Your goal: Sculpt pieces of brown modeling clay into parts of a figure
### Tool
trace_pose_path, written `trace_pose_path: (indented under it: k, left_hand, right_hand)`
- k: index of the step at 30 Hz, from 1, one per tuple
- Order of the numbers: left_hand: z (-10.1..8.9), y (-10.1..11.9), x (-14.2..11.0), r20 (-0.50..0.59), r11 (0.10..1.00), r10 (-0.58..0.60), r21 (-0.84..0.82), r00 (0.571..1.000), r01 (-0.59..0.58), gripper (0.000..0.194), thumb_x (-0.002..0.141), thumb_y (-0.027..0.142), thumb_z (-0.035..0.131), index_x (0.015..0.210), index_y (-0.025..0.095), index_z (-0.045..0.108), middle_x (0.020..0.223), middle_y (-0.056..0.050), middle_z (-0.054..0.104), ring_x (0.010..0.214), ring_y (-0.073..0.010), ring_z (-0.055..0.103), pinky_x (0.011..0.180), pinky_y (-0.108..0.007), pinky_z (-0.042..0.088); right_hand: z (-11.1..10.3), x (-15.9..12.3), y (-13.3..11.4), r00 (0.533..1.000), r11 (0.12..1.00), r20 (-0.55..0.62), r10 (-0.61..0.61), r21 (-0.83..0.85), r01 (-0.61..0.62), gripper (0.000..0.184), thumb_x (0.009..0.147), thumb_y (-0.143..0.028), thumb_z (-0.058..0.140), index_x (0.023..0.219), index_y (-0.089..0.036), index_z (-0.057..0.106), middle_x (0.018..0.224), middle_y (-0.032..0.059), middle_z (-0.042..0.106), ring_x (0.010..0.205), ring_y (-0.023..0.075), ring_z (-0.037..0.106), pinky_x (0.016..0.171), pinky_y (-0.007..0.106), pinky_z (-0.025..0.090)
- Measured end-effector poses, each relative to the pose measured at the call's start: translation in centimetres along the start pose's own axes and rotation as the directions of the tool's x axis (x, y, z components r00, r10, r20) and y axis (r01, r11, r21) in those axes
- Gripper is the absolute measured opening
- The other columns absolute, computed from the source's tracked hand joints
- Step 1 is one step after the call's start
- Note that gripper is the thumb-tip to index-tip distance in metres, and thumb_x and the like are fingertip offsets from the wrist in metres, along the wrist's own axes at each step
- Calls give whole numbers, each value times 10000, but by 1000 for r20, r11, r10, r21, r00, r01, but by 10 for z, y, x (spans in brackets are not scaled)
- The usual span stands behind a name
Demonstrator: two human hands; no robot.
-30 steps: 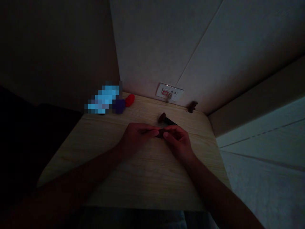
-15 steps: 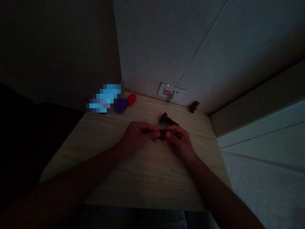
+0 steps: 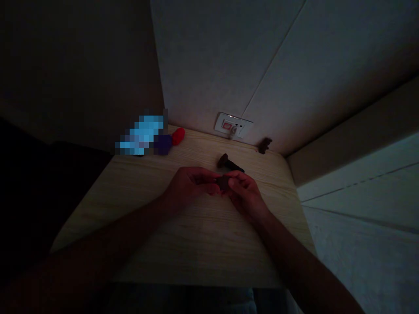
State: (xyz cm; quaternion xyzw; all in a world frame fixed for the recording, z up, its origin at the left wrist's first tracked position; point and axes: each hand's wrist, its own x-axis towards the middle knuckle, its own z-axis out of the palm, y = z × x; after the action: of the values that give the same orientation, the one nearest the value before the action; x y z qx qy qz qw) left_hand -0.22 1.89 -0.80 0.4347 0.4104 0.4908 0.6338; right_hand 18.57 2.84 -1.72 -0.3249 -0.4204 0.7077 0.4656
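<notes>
Between both hands is a small dark brown lump (image 3: 223,182), soft-looking, perhaps modelling clay; the dim light hides its exact shape. My left hand (image 3: 191,185) is closed on its left side, the thumb in front and the fingers behind. My right hand (image 3: 246,188) pinches its right side between thumb and fingers. Just behind the hands lies a dark bolt-like piece (image 3: 231,164), with a round brown head and a black shaft; its near end reaches close to my right fingers.
A pale wood-grain table (image 3: 196,244) is under my arms. At the back left are a pixelated bright blue patch (image 3: 142,133), a purple lump (image 3: 163,145) and a red lump (image 3: 178,136). A dark brown figure (image 3: 265,145) stands by the wall, right of a socket (image 3: 233,125).
My left thumb has shifted slightly down on the brown lump, and more of the lump shows. The whole view has moved slightly; the other things lie as before.
</notes>
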Motion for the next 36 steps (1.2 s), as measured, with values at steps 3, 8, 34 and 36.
trace_pose_path:
  k: [3,8,34,36]
  left_hand:
    - [-2,-1,0,16,999,32,5,999,-32,238,635,164,869,862,174,797,674,2,769,587,-132,685,616,-256,559]
    - [-2,-5,1,66,1000,19,13,998,-20,281,723,292,836,973,179,776,815,-27,788,678,-155,715,700,-302,584]
    - [-4,0,0,104,974,26,223,994,-49,131,760,287,737,761,171,674,653,4,693,634,-157,651,634,-277,504]
    - [-2,0,-1,95,972,49,224,994,-69,130,752,279,740,790,173,674,706,-1,704,682,-167,666,671,-290,515]
  right_hand:
    - [0,0,2,1000,999,-21,-18,-39,18,268,730,-372,882,892,-210,741,750,-6,763,599,114,699,574,216,575]
    - [-3,0,7,994,990,-94,-59,-134,46,276,727,-387,881,864,-218,712,630,-50,686,506,85,598,495,195,481]
    - [2,-3,2,990,915,-37,-134,-388,109,295,699,-300,896,929,-219,730,699,-13,737,559,123,643,551,261,532]
    - [2,-3,1,989,903,-32,-144,-413,118,282,691,-289,902,908,-223,735,683,-19,726,554,121,637,545,255,522]
